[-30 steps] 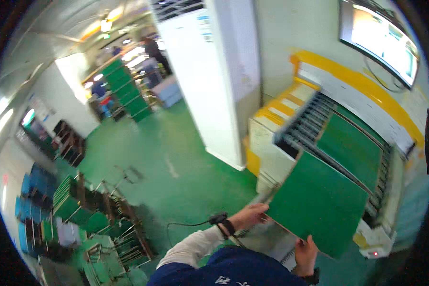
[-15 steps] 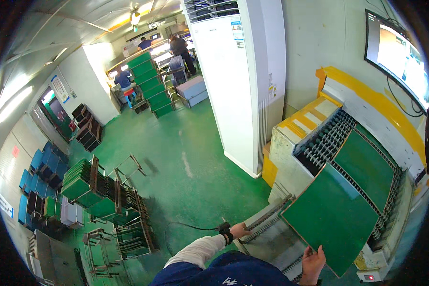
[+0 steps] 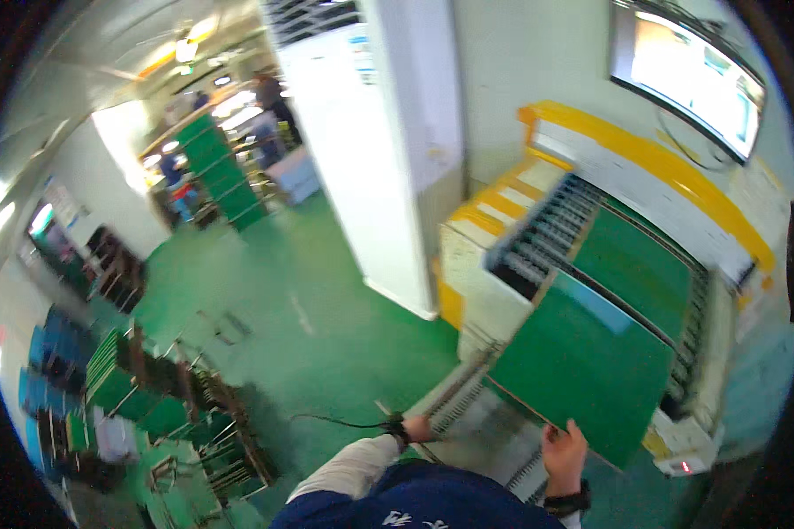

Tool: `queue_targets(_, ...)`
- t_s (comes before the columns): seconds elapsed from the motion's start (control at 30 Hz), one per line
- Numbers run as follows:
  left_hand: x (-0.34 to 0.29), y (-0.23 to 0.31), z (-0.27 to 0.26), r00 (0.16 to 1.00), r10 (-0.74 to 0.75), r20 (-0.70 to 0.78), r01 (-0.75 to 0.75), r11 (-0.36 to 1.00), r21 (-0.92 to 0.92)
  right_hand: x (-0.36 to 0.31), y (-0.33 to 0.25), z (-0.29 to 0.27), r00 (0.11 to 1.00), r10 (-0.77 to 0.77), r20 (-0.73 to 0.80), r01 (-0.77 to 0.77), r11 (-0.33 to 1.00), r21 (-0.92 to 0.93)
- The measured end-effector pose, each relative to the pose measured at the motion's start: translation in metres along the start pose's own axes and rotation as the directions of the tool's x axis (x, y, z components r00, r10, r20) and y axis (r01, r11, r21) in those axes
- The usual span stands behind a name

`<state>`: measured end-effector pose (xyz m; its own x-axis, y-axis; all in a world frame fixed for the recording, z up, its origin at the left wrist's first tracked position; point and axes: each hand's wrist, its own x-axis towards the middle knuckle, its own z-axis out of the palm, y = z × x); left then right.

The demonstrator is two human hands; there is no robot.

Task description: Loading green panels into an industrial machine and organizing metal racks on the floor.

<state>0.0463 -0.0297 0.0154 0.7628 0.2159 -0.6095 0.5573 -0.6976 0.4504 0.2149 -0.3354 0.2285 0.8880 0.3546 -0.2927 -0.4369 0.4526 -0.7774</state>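
A large flat green panel (image 3: pixel 582 361) lies slanted at the near end of a roller conveyor machine. My right hand (image 3: pixel 565 451) is closed at its near edge, with thumb and fingers against the board. A second green panel (image 3: pixel 635 260) rests on the rollers just beyond. My left hand (image 3: pixel 419 429) is closed at the end of a slotted rail (image 3: pixel 459 397), left of the near panel; motion blur softens its fingers. Dark bands circle both wrists.
Yellow tape edges the conveyor machine (image 3: pixel 468 273), with a lit screen (image 3: pixel 688 79) on the wall above. A tall white cabinet unit (image 3: pixel 370 159) stands left of it. Racks of green panels (image 3: pixel 119 370) occupy the left floor. People work at the far benches (image 3: pixel 238 115).
The view has turned right, so the room sits farther left in the picture. My right hand has come farther into view, showing its wristband, and stays at the near panel's edge.
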Motion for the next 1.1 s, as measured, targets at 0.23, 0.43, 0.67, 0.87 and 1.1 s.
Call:
queue_targets(0.23, 0.002, -0.014, 0.013, 0.982, 0.173, -0.071, -0.175, 0.984, -0.025, 0.018, -0.003, -0.022, 0.971, 0.235, -0.046, -0.178, 0.838, 0.516)
queue_targets(0.43, 0.001, -0.017, 0.016, 0.984, 0.036, -0.172, -0.083, 0.958, -0.275, 0.028, -0.003, -0.024, 0.971, 0.239, 0.0, -0.212, 0.862, 0.461)
queue_targets(0.67, 0.029, -0.048, 0.036, 0.996, 0.053, -0.07, -0.062, 0.988, -0.141, 0.037, -0.007, -0.022, 0.982, 0.187, 0.036, -0.185, 0.887, 0.423)
queue_targets(0.87, 0.016, -0.037, 0.027, 0.997, -0.061, -0.056, 0.04, 0.947, -0.32, 0.041, -0.018, -0.013, 0.982, 0.186, 0.025, -0.177, 0.877, 0.447)
queue_targets(1.1, 0.013, -0.033, 0.022, 0.997, -0.081, -0.001, 0.075, 0.929, -0.364, 0.054, -0.016, -0.015, 0.987, 0.16, 0.014, -0.148, 0.874, 0.463)
